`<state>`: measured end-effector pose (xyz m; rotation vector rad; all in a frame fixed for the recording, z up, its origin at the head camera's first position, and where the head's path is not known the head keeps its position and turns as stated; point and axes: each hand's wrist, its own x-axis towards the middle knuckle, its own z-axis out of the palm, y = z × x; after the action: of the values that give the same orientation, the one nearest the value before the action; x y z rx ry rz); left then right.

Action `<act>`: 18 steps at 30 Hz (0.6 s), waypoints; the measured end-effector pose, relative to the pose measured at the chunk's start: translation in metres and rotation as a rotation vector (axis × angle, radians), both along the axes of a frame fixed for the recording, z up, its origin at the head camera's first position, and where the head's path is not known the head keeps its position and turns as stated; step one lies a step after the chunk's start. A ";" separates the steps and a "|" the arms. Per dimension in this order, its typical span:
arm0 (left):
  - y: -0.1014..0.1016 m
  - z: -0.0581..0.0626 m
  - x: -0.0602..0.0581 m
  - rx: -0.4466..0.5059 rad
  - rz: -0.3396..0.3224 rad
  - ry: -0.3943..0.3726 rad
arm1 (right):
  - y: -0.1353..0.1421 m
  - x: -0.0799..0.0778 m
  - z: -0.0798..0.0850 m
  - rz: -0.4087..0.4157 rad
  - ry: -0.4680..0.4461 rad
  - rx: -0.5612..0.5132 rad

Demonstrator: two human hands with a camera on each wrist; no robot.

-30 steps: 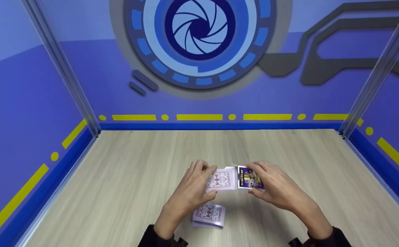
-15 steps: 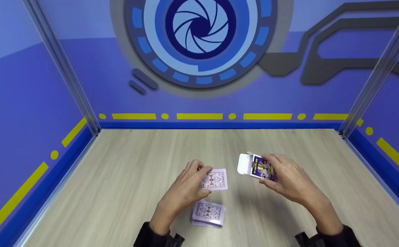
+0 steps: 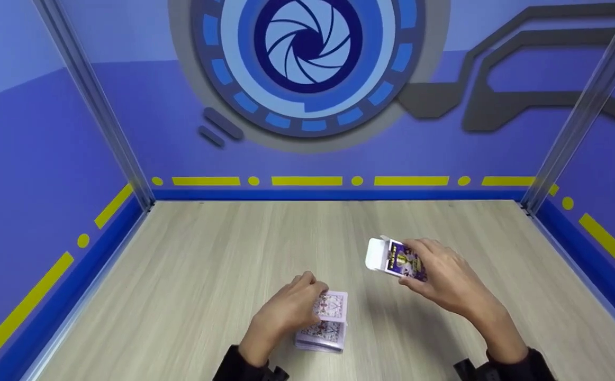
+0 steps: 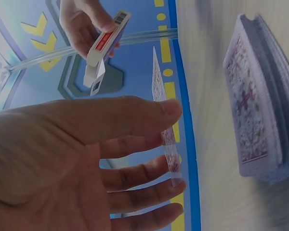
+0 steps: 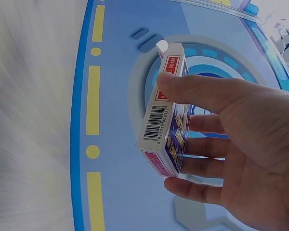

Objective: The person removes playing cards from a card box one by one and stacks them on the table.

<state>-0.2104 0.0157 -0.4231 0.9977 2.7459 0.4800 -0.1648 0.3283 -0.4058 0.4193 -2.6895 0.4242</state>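
Observation:
A thin playing card (image 3: 332,306) with a red patterned back is pinched between the thumb and fingers of my left hand (image 3: 289,307). In the left wrist view the card (image 4: 158,82) shows nearly edge-on, held apart from the deck. Just below it in the head view, a deck of playing cards (image 3: 320,334) lies back-side up in a slightly uneven pile. My right hand (image 3: 448,278) grips a purple-and-white card box (image 3: 408,262) in the air, its white flap open toward the left. The right wrist view shows the box's barcode side (image 5: 155,122) under the thumb.
The wood-grain table (image 3: 223,248) is enclosed by blue panels (image 3: 307,159) at the back and both sides. Metal corner posts (image 3: 93,106) rise at the back left and back right.
From the box's mouth, my left hand has drawn the card away and brought it back over the deck. My right hand has shifted right and tilted the box.

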 end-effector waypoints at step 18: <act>0.013 -0.015 0.010 -0.169 0.008 0.048 | -0.001 0.000 -0.001 0.016 0.010 0.016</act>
<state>-0.2007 0.0291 -0.4377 0.9683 2.7775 0.2229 -0.1653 0.3276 -0.4071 0.4471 -2.6829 0.4048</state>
